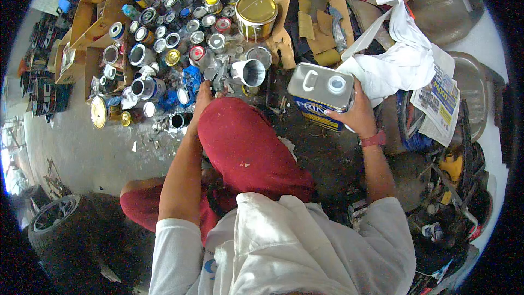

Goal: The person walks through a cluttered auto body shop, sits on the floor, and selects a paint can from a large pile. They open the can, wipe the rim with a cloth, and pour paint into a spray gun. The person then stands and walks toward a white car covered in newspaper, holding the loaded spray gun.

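Observation:
My right hand (359,110) is closed round the right side of a rectangular metal can (312,98) with a silver top, a handle, a round spout cap and a dark blue label. The can is upright. Beyond my bent left knee is my left hand (203,97), partly hidden by the knee, so its fingers do not show clearly. Next to it lie a crumpled blue plastic or cloth (191,81) and several small cans. An open silver tin (252,72) lies tipped on its side just past the knee.
Many paint cans crowd the floor ahead, with a large gold-lidded can (255,15) among them. Cardboard boxes (98,13) stand at the left. A white cloth (396,60) and newspaper (436,106) lie at the right. A tyre (57,221) is behind at the left.

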A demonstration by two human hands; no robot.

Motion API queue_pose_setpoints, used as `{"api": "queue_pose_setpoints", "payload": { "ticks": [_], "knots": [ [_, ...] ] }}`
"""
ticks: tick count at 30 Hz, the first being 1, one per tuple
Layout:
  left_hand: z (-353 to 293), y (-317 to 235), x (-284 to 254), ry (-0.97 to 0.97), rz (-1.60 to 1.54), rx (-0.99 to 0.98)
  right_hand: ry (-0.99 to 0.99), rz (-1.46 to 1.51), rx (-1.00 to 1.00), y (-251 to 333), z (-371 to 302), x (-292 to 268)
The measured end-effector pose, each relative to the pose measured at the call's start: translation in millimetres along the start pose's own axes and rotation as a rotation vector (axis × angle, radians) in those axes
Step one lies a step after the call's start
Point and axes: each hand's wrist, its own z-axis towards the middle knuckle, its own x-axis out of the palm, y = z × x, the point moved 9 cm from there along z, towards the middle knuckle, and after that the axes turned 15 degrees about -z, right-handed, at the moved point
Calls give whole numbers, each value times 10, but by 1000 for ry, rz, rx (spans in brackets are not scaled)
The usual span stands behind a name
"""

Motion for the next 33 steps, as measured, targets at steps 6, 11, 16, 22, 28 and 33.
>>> {"api": "queue_pose_setpoints", "payload": {
  "ticks": [6, 11, 16, 22, 28, 33],
  "knots": [
    [20, -103, 199, 119, 90, 134, 221, -132, -285, 719, 359, -303],
    [80, -136, 327, 134, 144, 174, 368, -174, -315, 947, 543, -135],
    [64, -54, 414, 132, 151, 326, 441, -281, -291, 924, 586, -9],
    [75, -2, 466, 110, 217, 341, 396, -169, -187, 716, 448, 4],
    [-26, 23, 531, 263, 122, -30, 213, -16, -80, 271, 26, 71],
    [-12, 12, 425, 238, 19, -226, -96, 247, 208, -329, -383, 503]
  ]
}}
